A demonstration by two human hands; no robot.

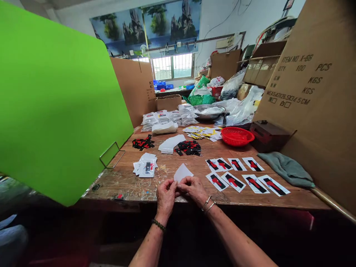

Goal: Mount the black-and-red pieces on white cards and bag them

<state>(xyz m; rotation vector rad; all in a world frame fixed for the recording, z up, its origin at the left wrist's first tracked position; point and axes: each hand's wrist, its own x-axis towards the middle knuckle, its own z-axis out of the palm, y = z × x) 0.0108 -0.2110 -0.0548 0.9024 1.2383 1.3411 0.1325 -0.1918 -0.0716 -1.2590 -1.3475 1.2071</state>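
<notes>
Near the table's front edge, my left hand (166,195) and my right hand (194,190) meet with pinched fingers on a white card (183,172). Both hands are closed on its lower edge, and my fingers hide that part. To the right, several white cards bearing black-and-red pieces (217,181) lie in two rows. A small stack of white cards in clear bags (147,165) rests to the left. Beyond my hands are a stack of blank white cards (171,144) and two heaps of black-and-red pieces, one on the right (190,147) and one on the left (142,142).
A red plastic basket (237,136) stands beside a dark box (269,135). Yellow-and-white cards (204,132) and bagged packs (169,116) lie farther back. A green panel (61,100) walls the left, a large carton (314,92) the right. A grey cloth (286,168) lies at the right.
</notes>
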